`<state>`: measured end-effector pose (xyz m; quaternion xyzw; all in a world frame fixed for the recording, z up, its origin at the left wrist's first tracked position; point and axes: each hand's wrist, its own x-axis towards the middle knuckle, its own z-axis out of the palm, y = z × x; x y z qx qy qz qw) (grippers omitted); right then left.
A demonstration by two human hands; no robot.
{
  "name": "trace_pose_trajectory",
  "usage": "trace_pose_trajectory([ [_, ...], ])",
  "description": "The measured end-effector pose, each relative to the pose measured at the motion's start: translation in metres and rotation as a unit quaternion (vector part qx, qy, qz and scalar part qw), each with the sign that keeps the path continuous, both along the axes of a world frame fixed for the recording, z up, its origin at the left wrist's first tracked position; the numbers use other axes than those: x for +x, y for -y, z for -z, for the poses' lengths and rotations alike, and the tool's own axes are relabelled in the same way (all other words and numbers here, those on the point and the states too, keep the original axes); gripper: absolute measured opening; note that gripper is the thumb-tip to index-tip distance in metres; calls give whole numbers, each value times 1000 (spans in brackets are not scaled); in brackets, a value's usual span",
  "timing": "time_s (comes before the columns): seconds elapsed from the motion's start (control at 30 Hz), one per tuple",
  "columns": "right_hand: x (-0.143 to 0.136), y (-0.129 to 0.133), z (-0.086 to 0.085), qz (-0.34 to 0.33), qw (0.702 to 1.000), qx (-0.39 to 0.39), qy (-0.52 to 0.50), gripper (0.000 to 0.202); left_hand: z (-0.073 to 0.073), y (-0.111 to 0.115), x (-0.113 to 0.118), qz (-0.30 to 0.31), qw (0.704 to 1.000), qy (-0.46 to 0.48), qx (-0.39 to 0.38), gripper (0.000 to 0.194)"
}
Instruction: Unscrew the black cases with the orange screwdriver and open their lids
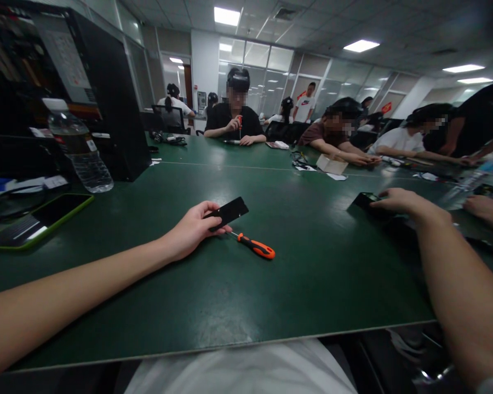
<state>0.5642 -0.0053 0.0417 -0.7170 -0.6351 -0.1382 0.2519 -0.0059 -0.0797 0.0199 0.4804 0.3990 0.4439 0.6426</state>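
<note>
My left hand (203, 223) holds a flat black rectangular piece (230, 212) between thumb and fingers, tilted above the green table (213, 290). Just beside those fingertips lies a screwdriver (257, 246) with an orange and black handle, its shaft pointing toward the hand. Far to the right, my right hand (398, 200) reaches over the table with its fingers closed on a dark object (365, 200); part of that object is hidden by the fingers, and its kind is hard to make out.
At the left stand a water bottle (80, 145), a phone with a green edge (41, 219) and a black cabinet (107, 93). A small open box (331, 164) and cables lie farther back. Several people sit around, and another person's hand (487, 210) rests at the right.
</note>
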Motion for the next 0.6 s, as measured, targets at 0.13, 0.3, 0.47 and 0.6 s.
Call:
trace_pose_trajectory([
  [0.13, -20, 3, -7, -87, 995, 50, -12, 70, 1, 0, -1, 22, 1000, -6, 13, 22],
  [0.3, -129, 21, -26, -165, 981, 71, -75, 56, 5, 9, 4, 51, 994, -43, 89, 19],
  [0.47, -279, 72, -22, -374, 917, -79, -116, 41, 8, 19, 6, 83, 963, -131, 222, 16],
  [0.6, -334, 112, -12, -468, 846, -199, -157, 29, 8, 23, 4, 69, 933, -186, 300, 14],
])
